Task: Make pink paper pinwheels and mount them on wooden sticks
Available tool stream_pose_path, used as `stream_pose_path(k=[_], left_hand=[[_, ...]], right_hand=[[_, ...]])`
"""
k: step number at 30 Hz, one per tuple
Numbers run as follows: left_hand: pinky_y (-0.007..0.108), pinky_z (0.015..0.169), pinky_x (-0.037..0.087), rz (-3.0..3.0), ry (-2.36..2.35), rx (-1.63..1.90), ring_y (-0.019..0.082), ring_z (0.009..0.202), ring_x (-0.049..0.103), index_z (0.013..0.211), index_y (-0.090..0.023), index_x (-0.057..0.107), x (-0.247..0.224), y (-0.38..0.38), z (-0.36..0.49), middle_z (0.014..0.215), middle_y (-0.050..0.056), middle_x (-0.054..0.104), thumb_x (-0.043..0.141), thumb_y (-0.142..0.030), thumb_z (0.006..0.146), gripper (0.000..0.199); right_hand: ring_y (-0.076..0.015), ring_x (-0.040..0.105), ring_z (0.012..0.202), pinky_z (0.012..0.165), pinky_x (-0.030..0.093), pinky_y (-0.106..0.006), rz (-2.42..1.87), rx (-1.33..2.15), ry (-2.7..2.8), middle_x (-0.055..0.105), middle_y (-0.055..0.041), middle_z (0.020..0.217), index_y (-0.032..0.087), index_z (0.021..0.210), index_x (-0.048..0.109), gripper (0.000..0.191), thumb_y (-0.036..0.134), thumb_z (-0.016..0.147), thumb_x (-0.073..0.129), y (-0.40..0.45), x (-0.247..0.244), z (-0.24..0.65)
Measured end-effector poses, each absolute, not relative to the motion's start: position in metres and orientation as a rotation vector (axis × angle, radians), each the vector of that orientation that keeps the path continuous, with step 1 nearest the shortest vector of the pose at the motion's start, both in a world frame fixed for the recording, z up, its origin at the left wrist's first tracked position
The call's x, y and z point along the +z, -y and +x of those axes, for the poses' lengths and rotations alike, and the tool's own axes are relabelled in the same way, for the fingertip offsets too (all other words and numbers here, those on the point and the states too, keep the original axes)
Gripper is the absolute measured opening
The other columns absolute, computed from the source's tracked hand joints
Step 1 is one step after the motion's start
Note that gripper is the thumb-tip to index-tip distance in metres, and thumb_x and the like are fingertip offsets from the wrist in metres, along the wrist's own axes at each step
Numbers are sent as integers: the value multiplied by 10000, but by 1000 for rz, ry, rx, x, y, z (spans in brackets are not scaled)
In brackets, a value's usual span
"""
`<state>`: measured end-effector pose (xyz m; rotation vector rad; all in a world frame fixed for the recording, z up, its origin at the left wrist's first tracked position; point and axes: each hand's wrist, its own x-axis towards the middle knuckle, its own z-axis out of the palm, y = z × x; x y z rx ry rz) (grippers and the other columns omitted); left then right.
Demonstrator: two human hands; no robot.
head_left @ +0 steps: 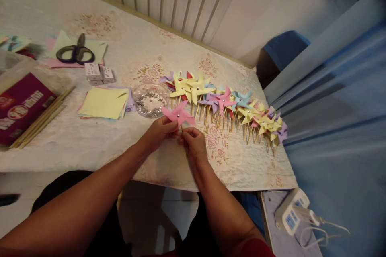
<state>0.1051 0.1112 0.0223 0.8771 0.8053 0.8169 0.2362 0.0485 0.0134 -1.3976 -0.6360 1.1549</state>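
Observation:
A pink paper pinwheel (180, 115) on a thin stick is between my two hands, above the near part of the table. My left hand (161, 131) is closed at its lower left blade. With thumb and fingers pinched, my right hand (194, 140) grips the stick just below the blades. A silver pin head shows at the pinwheel's centre. Right behind it sits a round clear dish (150, 101) with small metal pins around its inside. Finished pinwheels (224, 99) in yellow, pink, purple and blue lie in a long overlapping row to the right.
Left of the dish lies a stack of coloured paper (104, 103). Farther back are small white boxes (99, 73) and black scissors (76, 53) on more paper. Loose sticks (44, 120) rest by a purple package (24, 104). A power strip (292, 211) stands beyond the table's right corner.

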Motion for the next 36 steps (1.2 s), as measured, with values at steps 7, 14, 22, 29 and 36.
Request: stream_pose_path(k=[7,14,22,29,36], left_hand=[[263,581,448,1149,-1041,1033,153,572,609,787,-186,607,30,-102,100,617,-22,627,810,-264,683,241],[269,665,474,1224,-1162,1264,140,646,636,986,-225,532,28,-102,95,809,-27,641,731,-209,747,311],[271,729,462,1398,-1137,1230,140,684,617,1085,-222,624,32,-107,92,906,-6,661,708,-106,693,418],[314,804,491,1768,-1230,1117,183,736,653,1063,-205,666,24,-115,88,831,3,698,644,-187,760,304],[341,841,523,1964,-1217,1097,205,851,685,965,-180,698,19,-121,87,1039,84,748,632,-283,819,191]], right_hand=[[-85,523,475,499,390,-202,-1369,1137,608,586,67,540,186,708,622,159,271,627,729,-54,16,251],[-85,527,477,490,374,-199,-1397,1124,588,593,64,537,183,708,635,163,269,608,731,-55,18,254],[-89,535,478,513,404,-213,-1387,1183,630,598,61,553,185,717,623,181,281,614,736,-55,15,257],[-89,522,479,509,381,-218,-1399,1250,719,594,50,538,182,701,629,165,286,621,728,-56,19,261],[-94,518,494,520,397,-228,-1379,1265,777,597,52,554,199,698,619,176,306,642,747,-56,14,263]])
